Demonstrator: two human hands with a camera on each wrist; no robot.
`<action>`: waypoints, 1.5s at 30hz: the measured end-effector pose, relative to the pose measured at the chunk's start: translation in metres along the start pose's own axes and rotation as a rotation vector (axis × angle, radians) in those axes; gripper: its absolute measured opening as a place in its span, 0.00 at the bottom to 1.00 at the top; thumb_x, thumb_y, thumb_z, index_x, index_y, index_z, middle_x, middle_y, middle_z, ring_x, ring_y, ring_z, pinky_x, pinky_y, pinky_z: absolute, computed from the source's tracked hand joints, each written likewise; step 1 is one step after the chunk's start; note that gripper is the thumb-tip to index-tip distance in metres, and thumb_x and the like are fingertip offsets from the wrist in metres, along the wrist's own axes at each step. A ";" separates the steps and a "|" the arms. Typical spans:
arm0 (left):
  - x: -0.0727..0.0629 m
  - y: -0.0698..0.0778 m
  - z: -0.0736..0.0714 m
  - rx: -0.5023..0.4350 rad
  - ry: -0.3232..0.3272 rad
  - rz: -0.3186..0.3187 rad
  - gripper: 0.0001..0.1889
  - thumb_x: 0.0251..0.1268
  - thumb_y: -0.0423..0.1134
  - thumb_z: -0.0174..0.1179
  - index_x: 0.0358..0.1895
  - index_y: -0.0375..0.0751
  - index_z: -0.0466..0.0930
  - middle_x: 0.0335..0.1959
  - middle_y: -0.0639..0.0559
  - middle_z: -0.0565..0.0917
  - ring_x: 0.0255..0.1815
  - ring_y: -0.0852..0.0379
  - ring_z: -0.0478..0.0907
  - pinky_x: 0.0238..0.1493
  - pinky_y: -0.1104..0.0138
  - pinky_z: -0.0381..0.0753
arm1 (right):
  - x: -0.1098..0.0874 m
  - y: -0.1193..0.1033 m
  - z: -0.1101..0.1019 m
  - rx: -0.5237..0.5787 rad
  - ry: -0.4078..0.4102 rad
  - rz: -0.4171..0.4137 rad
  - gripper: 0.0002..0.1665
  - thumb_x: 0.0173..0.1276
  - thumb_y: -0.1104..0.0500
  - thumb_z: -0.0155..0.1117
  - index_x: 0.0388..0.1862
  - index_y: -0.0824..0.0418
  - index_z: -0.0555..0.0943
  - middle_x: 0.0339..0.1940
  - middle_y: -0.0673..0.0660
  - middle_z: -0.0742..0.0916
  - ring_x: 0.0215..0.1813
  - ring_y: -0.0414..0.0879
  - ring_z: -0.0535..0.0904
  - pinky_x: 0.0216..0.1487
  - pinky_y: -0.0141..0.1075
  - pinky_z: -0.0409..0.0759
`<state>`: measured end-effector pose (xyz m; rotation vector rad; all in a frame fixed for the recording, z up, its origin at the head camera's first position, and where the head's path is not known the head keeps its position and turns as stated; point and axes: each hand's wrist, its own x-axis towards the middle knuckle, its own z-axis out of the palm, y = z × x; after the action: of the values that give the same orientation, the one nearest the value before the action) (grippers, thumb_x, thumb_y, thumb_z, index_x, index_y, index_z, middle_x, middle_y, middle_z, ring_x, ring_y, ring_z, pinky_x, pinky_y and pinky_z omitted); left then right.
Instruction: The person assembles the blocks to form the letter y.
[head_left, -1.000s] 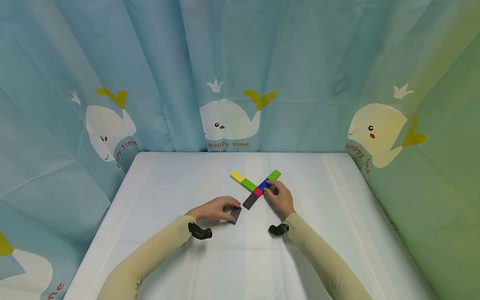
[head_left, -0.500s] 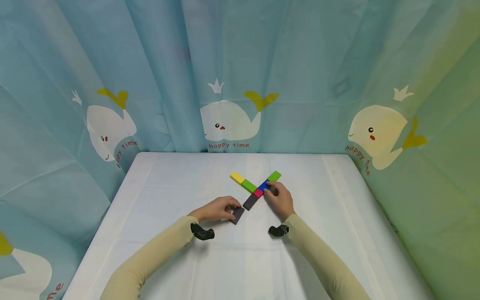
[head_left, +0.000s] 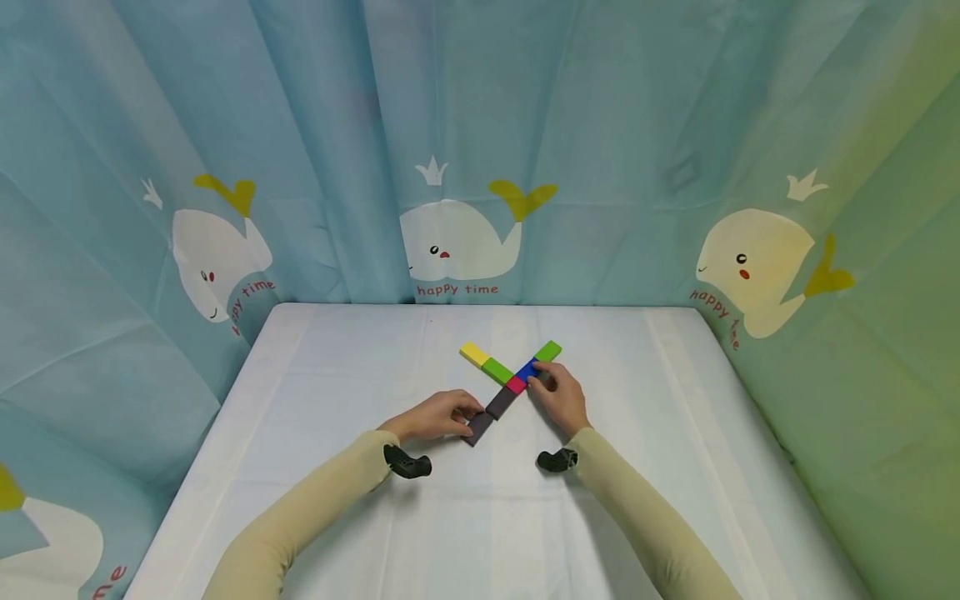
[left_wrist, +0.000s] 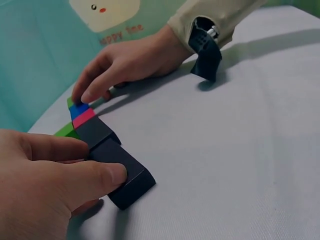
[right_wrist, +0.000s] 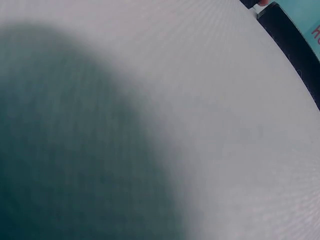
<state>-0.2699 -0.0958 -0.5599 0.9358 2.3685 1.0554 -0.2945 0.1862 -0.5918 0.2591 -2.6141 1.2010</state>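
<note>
My left hand (head_left: 437, 417) pinches a flat black block (head_left: 480, 427) between thumb and fingers. In the left wrist view this block (left_wrist: 122, 165) lies end to end with a second black block (left_wrist: 95, 131), slightly out of line with it. The second black block (head_left: 502, 403) meets a small red block (head_left: 516, 384). Beyond the red one, my right hand (head_left: 562, 398) holds a blue block (head_left: 525, 372) by its sides with thumb and fingers. A green block (head_left: 550, 350) continues that row. Another green block (head_left: 497, 371) and a yellow block (head_left: 475, 355) branch off toward the back left.
The blocks lie on a white cloth-covered table (head_left: 637, 400). A blue-green curtain (head_left: 600, 150) printed with whales surrounds its back and sides. Black straps sit at both wrists. The right wrist view holds mostly tabletop and shadow, with a dark block edge (right_wrist: 290, 45) at upper right.
My left hand has slid its black block right and slightly forward, closing the gap to the second black block. My right hand stays on the blue block.
</note>
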 end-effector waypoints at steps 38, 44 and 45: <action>0.003 0.005 0.000 0.037 -0.010 0.017 0.22 0.61 0.35 0.68 0.59 0.38 0.79 0.52 0.49 0.80 0.46 0.60 0.78 0.47 0.71 0.77 | -0.001 0.002 0.002 0.003 -0.002 -0.013 0.20 0.67 0.57 0.67 0.57 0.61 0.81 0.50 0.60 0.83 0.39 0.50 0.75 0.42 0.44 0.72; 0.005 0.005 -0.001 0.025 -0.012 0.010 0.22 0.61 0.34 0.68 0.60 0.38 0.78 0.51 0.51 0.80 0.45 0.60 0.77 0.47 0.71 0.77 | 0.000 0.003 0.001 0.000 0.001 -0.022 0.20 0.68 0.57 0.67 0.57 0.61 0.81 0.50 0.60 0.83 0.39 0.50 0.75 0.42 0.44 0.72; 0.005 0.005 -0.001 0.021 -0.012 0.011 0.22 0.61 0.34 0.68 0.59 0.38 0.78 0.51 0.51 0.80 0.45 0.60 0.77 0.47 0.71 0.77 | 0.000 0.003 0.001 -0.002 0.001 -0.023 0.20 0.68 0.57 0.67 0.57 0.61 0.81 0.50 0.60 0.83 0.39 0.50 0.75 0.42 0.44 0.72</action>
<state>-0.2721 -0.0898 -0.5557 0.9612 2.3721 1.0278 -0.2952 0.1876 -0.5947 0.2880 -2.6040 1.1906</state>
